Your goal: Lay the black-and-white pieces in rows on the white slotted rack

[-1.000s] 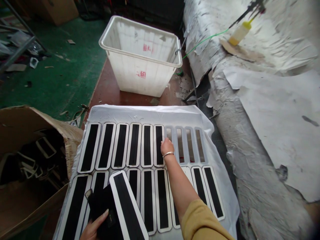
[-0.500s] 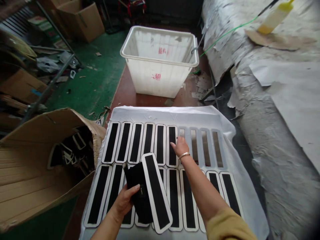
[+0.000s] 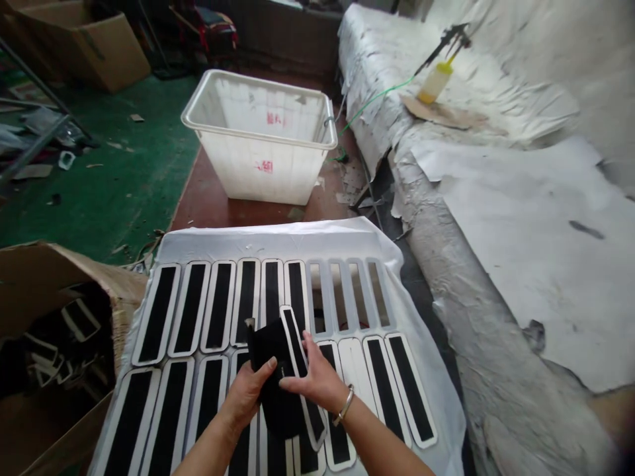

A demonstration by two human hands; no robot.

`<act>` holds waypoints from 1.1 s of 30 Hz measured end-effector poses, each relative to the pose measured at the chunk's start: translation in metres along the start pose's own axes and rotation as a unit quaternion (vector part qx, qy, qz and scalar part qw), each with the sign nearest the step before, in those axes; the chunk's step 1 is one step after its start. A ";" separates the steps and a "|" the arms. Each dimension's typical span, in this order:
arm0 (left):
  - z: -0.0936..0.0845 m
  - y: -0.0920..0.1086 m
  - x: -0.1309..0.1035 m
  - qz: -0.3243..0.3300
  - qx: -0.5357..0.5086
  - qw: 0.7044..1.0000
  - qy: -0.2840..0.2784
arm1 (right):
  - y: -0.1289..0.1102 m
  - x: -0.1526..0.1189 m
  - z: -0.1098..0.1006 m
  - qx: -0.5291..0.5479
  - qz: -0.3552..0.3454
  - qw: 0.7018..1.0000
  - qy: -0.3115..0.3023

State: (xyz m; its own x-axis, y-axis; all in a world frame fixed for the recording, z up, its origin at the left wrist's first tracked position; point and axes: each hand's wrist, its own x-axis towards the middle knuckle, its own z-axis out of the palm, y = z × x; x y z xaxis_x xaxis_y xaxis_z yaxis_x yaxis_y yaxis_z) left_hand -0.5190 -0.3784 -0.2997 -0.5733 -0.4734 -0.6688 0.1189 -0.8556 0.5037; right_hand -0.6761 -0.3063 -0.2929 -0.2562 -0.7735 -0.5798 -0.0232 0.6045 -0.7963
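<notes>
My left hand [image 3: 245,393] is closed around a black stack [image 3: 278,413] of thin pieces, its thumb on the front near a small dark label. A white-edged black panel [image 3: 297,347] stands tilted at the stack's right side. Its edge is pinched by my right hand [image 3: 320,380], which wears a bracelet. Beneath both hands, two rows of similar white-edged panels [image 3: 217,304] lie on a table draped in white cloth [image 3: 278,239]. At the back row's right end are several grey frames [image 3: 351,297] with open slots. The panels directly under the stack are partly hidden.
Left of the table stands a cardboard box [image 3: 124,284] with loose white-edged pieces inside. Behind the table is a white plastic bin [image 3: 262,168]. A covered bench [image 3: 421,225] runs along the right, bearing a spray gun with a yellow bottle [image 3: 436,82].
My right hand has come back from the far row to the stack and grips the white-edged panel, which now turns more edge-on. The view has swung rightward.
</notes>
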 end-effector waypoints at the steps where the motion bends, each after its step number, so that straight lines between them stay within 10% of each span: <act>1: 0.010 -0.002 0.005 -0.003 0.010 1.000 -0.026 | 0.000 -0.001 -0.007 0.008 -0.008 0.999 -0.036; 4: 0.030 -0.007 0.024 0.020 0.027 0.996 -0.080 | -0.003 -0.001 -0.036 0.060 -0.017 0.995 -0.072; 9: 0.030 -0.014 0.057 0.107 0.198 0.974 0.012 | -0.011 0.038 -0.090 -0.027 -0.090 0.964 0.249; 12: 0.024 -0.022 0.069 0.201 0.409 0.889 0.047 | -0.013 0.080 -0.102 -0.098 -0.050 0.940 0.324; 16: 0.024 -0.023 0.087 0.317 0.606 0.728 0.044 | -0.004 0.119 -0.092 -0.200 0.068 0.919 0.333; 24: 0.040 -0.007 0.130 0.278 0.784 0.556 -0.011 | 0.022 0.127 -0.056 -0.349 0.089 0.845 0.394; 33: 0.029 0.004 0.151 0.251 0.815 0.522 0.020 | 0.011 0.164 -0.047 -0.392 -0.067 0.832 0.386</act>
State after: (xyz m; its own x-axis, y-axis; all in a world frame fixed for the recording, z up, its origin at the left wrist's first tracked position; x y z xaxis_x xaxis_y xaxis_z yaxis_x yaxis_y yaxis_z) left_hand -0.6289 -0.4476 -0.3826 -0.7808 -0.5835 -0.2233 -0.6197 0.6777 0.3959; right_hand -0.7637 -0.4180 -0.3887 -0.7377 -0.6745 0.0301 -0.6479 0.6948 -0.3121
